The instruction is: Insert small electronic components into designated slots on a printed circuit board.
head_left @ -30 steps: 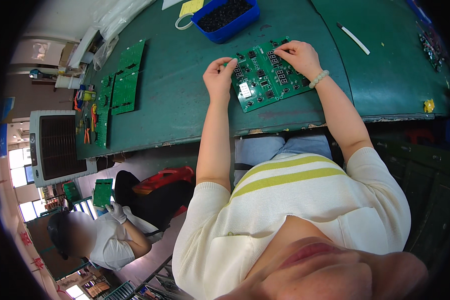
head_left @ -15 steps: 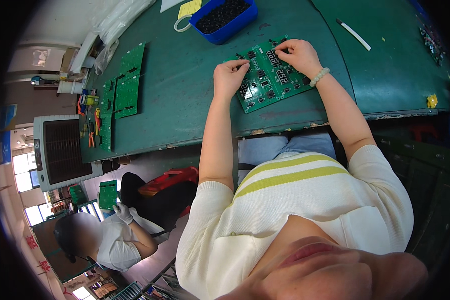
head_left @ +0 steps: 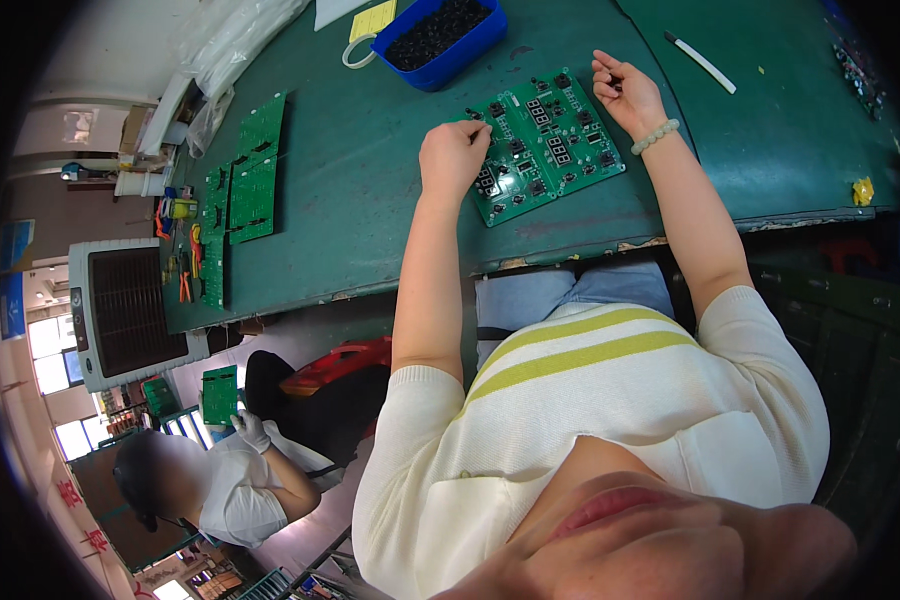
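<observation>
A green circuit board panel point(head_left: 576, 170) lies on the table before me, bearing black digit displays and several small black parts. Over its far left part is my left hand point(head_left: 454, 155), its thumb and forefinger pinched together low at the board. What sits between those fingertips is too small to make out. My right hand point(head_left: 628, 96) is off the board's right side, turned partly palm up with curled fingers. Small black components point(head_left: 616, 86) show in that hand.
Beyond the board stands a blue bin point(head_left: 440, 62) of small black parts, beside a tape roll point(head_left: 361, 51). A white pen point(head_left: 700, 62) lies at right. More green boards point(head_left: 258, 165) and hand tools lie leftward. A gloved co-worker point(head_left: 255, 470) holds another board point(head_left: 219, 394).
My right hand has lifted off the board and moved right, turning to show black components in its fingers. My left hand stays at the board's left part, shifted slightly left.
</observation>
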A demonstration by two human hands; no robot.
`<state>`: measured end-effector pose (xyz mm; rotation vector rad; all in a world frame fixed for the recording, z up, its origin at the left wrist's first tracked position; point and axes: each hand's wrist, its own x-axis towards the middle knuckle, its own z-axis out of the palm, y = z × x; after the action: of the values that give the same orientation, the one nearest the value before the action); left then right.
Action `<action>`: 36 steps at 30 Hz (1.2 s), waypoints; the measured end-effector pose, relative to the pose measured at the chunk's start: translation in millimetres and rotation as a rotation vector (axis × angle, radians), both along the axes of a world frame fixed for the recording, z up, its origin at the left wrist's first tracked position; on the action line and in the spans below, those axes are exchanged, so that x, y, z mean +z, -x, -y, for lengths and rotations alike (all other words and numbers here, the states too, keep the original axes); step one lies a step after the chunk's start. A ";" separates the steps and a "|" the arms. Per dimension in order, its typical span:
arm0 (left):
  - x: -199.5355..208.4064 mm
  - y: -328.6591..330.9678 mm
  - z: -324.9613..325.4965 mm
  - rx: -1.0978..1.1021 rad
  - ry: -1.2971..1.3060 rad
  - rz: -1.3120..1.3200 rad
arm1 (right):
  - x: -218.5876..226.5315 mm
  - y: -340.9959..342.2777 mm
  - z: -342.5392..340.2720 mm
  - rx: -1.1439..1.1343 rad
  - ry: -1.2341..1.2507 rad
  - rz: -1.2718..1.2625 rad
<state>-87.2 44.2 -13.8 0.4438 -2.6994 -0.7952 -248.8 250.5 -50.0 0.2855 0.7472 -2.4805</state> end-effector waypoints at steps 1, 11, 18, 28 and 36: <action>1.1 0.4 0.1 -0.029 0.099 -0.008 | 0.6 0.0 0.2 0.002 -0.002 -0.001; -23.0 -11.0 4.1 0.418 -1.061 -0.441 | -5.1 1.6 -2.6 0.119 -0.034 -0.142; -45.2 -31.5 31.7 0.131 -1.960 -0.725 | 7.0 -9.1 3.3 0.112 -0.238 -0.264; -43.7 -39.3 16.9 -0.230 -1.779 -0.320 | 22.8 -13.8 -6.8 0.413 -0.578 -0.479; -41.0 -9.0 16.8 -0.020 -1.784 -0.486 | 2.9 5.4 18.4 0.185 -0.242 -0.548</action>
<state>-78.2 27.5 -54.8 0.3961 -0.9201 -2.6288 -254.3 232.2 -47.1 -0.3838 1.2349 -2.3016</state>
